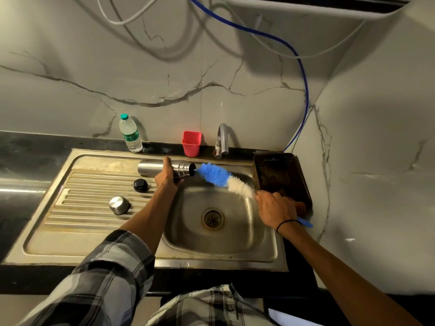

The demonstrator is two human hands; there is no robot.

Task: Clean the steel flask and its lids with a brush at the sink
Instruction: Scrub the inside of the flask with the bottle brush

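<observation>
Over the sink's [277, 255] back edge, the left hand [167, 178] grips the flask [150, 168] sideways, mouth facing right. The right hand [275, 208] holds the brush [223, 179], tip at the mouth. 2 lids [140, 185] sit on the drainboard. Next, seemingly: push the bristles straight inside.

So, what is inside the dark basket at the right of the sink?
The dark basket sits at the sink's right edge. Inside, only a brownish thing shows near its front end, too dim to identify. The right hand, gripping the brush, covers part of that front end.
</observation>
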